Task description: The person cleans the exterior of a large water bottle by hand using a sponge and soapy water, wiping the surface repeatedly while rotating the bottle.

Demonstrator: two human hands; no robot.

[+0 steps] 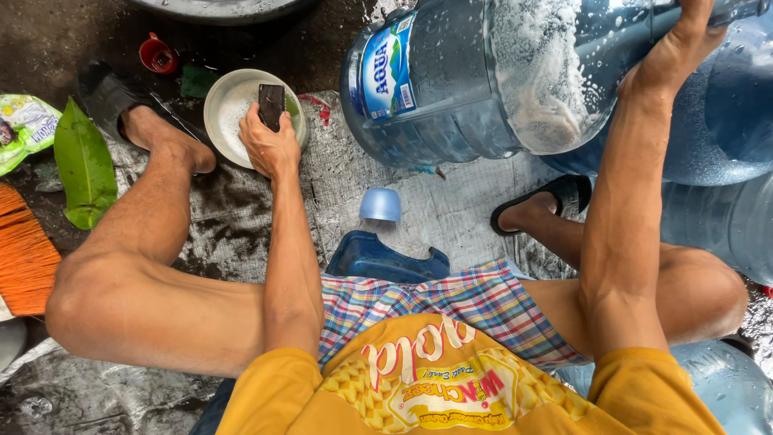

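Note:
My left hand [270,143] grips a dark scrubbing sponge [271,105] and holds it in a white bowl [224,98] of soapy water on the ground. My right hand [684,36] reaches up to the top right and holds a large blue water jug [467,80] lying on its side, with foam inside it. A small blue cap [380,205] sits on the grey mat [451,209] between my legs.
More big blue jugs [725,129] crowd the right side. I sit on a low blue stool [378,259]. A red cap [158,55], a green leaf [83,161], a green packet [24,125] and an orange broom [22,254] lie at left.

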